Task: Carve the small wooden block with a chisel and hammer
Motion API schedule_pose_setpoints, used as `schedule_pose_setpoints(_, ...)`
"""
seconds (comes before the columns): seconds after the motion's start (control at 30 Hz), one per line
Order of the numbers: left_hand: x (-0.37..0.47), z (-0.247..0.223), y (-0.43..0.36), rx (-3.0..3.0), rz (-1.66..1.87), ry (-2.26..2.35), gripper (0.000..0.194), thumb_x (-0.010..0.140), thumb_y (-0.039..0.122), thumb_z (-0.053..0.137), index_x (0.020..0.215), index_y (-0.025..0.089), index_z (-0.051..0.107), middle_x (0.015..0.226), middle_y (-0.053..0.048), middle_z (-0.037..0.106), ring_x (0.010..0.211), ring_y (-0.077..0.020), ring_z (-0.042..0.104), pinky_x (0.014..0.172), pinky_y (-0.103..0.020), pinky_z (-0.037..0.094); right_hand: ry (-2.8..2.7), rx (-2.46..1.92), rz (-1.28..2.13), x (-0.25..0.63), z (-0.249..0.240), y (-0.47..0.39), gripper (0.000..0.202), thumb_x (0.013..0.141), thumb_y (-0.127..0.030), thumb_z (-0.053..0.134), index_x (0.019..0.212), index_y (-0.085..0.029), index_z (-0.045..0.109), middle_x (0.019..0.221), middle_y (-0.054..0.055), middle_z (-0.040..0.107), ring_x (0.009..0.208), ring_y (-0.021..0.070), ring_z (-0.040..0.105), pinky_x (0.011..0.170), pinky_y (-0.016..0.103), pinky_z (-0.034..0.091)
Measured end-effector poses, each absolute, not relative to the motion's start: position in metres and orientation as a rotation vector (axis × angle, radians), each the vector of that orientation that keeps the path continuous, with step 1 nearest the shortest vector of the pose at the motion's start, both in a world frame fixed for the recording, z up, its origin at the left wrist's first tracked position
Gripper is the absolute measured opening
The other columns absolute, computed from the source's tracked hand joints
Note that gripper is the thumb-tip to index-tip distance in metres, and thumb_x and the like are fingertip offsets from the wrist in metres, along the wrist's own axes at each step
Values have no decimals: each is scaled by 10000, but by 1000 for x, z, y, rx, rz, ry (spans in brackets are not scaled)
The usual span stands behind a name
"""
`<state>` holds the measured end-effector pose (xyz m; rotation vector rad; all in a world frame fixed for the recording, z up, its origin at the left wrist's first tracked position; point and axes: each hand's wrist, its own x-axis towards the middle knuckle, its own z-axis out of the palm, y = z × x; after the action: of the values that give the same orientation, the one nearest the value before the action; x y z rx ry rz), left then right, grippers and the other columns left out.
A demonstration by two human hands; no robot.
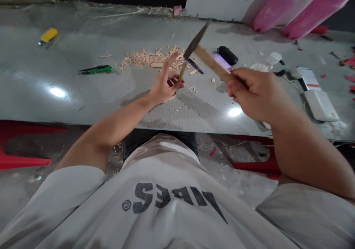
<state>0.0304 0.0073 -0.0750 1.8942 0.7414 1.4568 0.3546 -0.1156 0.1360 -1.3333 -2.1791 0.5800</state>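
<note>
My right hand (255,91) is wrapped round the wooden handle of a hammer (212,62). The hammer's dark, pointed head meets or overlaps the top of a slim, tan chisel-like tool (182,72); I cannot tell whether they touch. My left hand (165,82) pinches this tool nearly upright, index finger stretched out beside it. Its lower end is hidden by the fingers. Beneath the left hand a small edge of a pale wooden piece (170,98) shows on the table. Behind the hand lies a heap of wood chips (146,58).
On the grey table (102,97) lie a green utility knife (97,69), a yellow-handled item (48,36), a dark pen (196,66), a lit phone (222,62), a black case (228,55) and a white box (321,105). Pink bottle-like objects (318,10) stand at back right. Red stools (24,162) flank me.
</note>
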Motion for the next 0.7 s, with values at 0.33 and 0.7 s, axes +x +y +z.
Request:
schedule_pose_setpoints(0.33,32,-72,4,1877,1461,703,1155,1194,482,994,2084,446,258,1115,-4,854,754,-177,685,756,-342,608,-2123,-1343,785,355,129,-115,500,1307,-542,798,903,-288,647,789,28,622,692,186,497,646,403,362)
schedule_pose_setpoints(0.7,33,-75,6,1954,1488,644,1119,1249,568,899,2097,433,181,1117,-14,833,735,-186,713,711,-327,567,-1966,-1392,876,357,123,-107,397,1325,-474,767,985,-281,700,824,13,661,622,154,527,568,355,386)
